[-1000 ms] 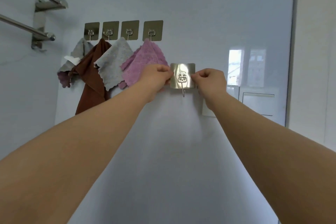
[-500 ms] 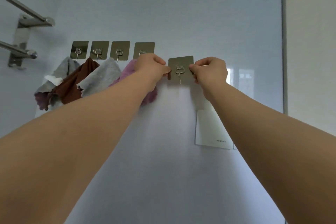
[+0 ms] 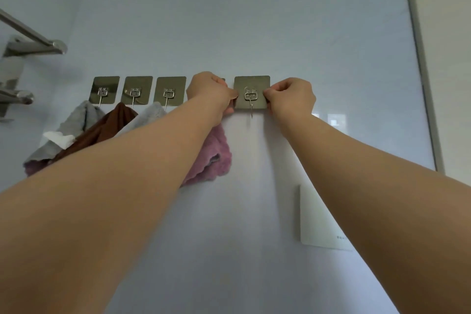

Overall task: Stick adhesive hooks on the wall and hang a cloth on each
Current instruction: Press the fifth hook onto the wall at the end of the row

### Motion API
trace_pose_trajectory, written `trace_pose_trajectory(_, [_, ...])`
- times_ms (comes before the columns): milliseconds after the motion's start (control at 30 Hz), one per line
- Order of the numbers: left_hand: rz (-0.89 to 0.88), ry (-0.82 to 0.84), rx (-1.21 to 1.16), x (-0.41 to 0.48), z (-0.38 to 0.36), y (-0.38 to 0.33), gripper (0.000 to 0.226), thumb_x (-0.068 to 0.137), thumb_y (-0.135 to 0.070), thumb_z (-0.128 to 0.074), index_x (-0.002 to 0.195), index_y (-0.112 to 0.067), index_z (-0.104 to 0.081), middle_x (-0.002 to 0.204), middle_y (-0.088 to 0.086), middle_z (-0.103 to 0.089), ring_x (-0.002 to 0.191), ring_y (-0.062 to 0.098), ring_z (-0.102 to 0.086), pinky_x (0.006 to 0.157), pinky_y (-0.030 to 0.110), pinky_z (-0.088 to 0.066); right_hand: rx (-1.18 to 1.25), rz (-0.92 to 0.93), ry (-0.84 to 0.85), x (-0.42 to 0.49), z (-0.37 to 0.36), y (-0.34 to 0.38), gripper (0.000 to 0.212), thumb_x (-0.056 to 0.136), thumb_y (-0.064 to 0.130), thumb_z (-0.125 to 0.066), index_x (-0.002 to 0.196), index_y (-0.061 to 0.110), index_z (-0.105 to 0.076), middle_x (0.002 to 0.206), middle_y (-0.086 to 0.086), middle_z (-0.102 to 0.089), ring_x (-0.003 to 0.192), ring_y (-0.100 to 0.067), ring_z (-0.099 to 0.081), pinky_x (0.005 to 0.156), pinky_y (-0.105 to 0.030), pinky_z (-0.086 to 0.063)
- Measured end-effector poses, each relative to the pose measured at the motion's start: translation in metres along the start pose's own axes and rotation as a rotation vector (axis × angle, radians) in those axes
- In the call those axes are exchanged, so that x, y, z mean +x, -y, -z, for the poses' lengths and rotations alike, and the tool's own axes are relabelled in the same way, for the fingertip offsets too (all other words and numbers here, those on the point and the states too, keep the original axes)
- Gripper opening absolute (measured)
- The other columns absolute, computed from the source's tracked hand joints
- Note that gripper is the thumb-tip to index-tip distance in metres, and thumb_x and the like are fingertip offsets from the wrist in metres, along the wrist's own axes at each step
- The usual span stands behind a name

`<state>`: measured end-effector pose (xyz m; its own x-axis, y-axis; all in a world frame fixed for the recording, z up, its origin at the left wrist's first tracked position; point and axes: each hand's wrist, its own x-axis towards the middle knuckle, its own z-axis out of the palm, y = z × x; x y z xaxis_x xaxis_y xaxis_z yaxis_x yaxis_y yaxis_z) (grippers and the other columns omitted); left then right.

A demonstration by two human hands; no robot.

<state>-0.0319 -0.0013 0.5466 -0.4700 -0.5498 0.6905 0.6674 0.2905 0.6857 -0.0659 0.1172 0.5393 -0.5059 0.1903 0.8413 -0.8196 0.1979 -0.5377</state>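
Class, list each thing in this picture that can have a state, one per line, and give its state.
fifth hook: flat against the wall, pinched at both side edges, no cloth on it.
left hand: pinches the fifth hook's left edge.
right hand: pinches its right edge.
three hooks on the left: stuck on the wall, a cloth hanging from each.
pink cloth: hanging; its hook mostly hidden behind the left hand.

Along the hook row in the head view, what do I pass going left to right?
towel rail → first hook → second hook → third hook → left hand → bare hook, pinched by both hands → right hand
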Motion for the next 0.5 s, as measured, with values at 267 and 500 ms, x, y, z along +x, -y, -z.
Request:
trace_pose_trajectory(267, [-0.098,-0.037,0.125,0.018,-0.005,0.008,0.035,0.074,0.001,-0.071,0.058,-0.018,-0.045,0.062,-0.003,-0.052,0.059,0.022,-0.058,0.076,0.042,-0.059,-0.131,0.037,-0.068,0.005,-0.011,-0.001,0.015,0.083,0.012,-0.056,0.094,0.011,-0.066,0.087,0.0,-0.059,0.084,-0.019,-0.055,0.071,-0.027,-0.044])
trace_pose_trajectory(500, [-0.149,-0.047,0.147,0.022,-0.006,0.009,0.036,0.071,0.003,-0.07,0.055,-0.018,-0.046,0.048,-0.001,-0.053,0.082,0.029,-0.069,0.075,0.043,-0.058,-0.184,0.048,-0.08,0.007,-0.013,0.002,0.017,0.083,0.011,-0.055,0.097,0.01,-0.065,0.09,-0.001,-0.058,0.084,-0.018,-0.052,0.07,-0.025,-0.039])
